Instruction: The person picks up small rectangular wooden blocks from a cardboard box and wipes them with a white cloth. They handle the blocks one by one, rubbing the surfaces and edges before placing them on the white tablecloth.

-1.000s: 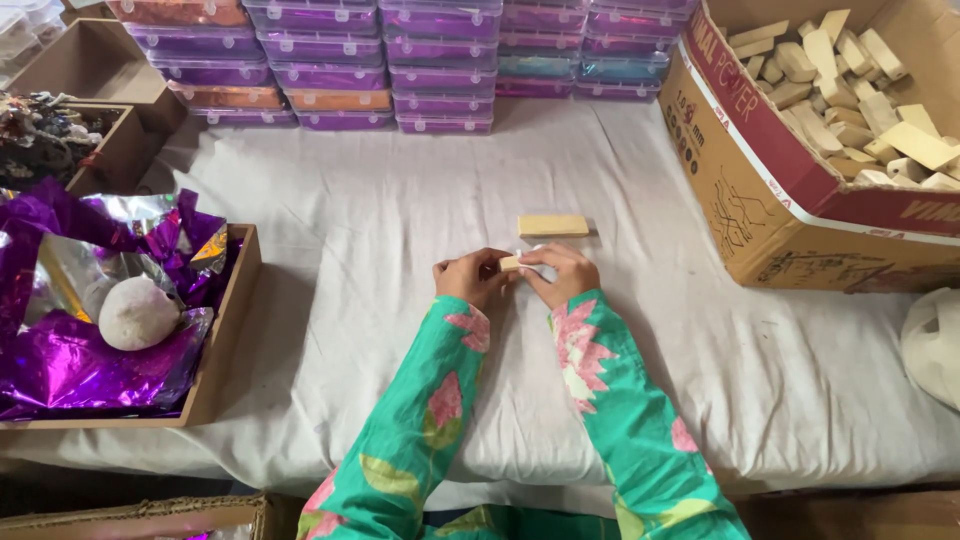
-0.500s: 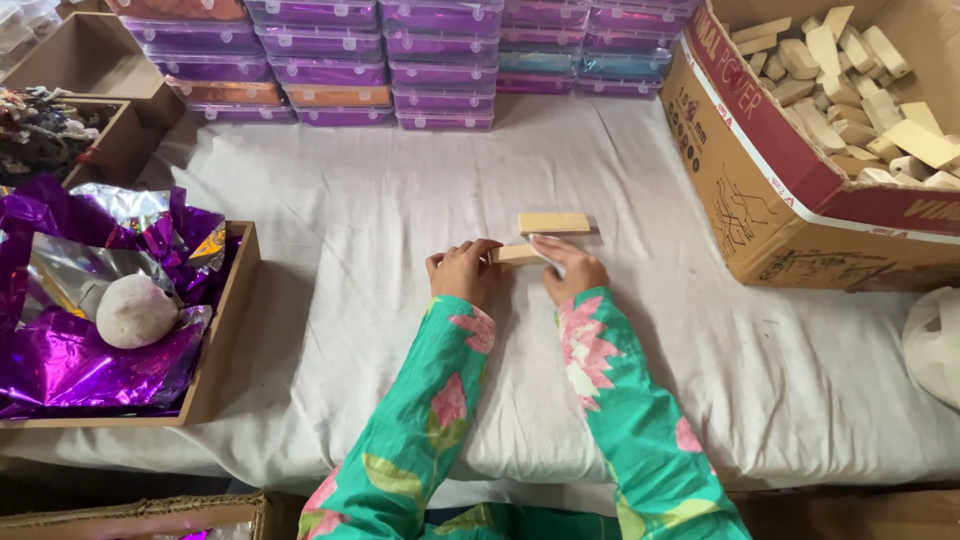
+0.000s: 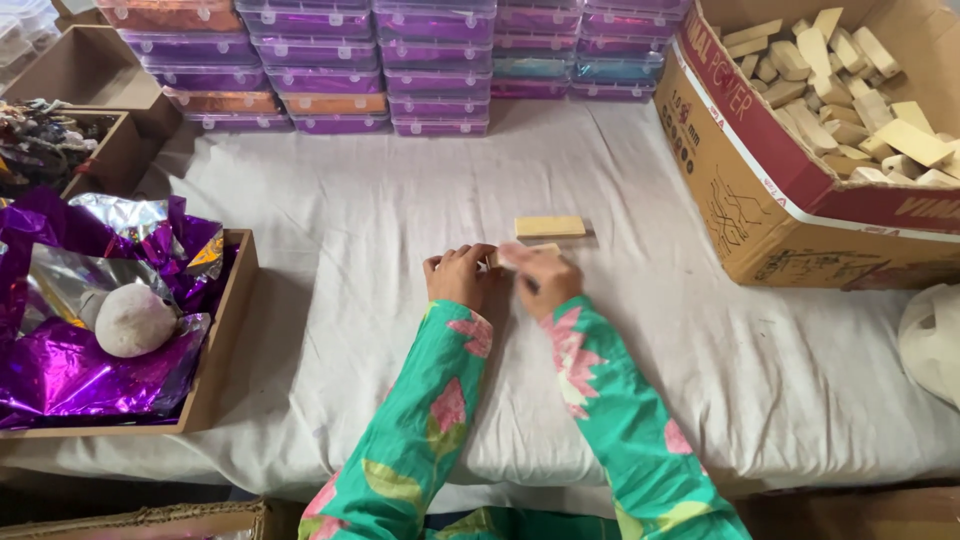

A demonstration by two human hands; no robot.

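Two hands meeting just below lone wooden block (image 3: 549,227) on counter (image 3: 330,230): left hand (image 3: 457,277) and right hand (image 3: 540,275) now gripping second wooden piece (image 3: 497,258), having drawn slightly back from block.

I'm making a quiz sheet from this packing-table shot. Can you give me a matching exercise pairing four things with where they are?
Things:
1. loose wooden block
2. cardboard box of wooden blocks
3. purple foil sheets
4. stacked purple plastic cases

Places:
A. in the shallow tray at the left edge
B. along the far side of the table
C. at the right of the table
D. on the white cloth just beyond the hands

Pairs: 1-D, 2-C, 3-A, 4-B
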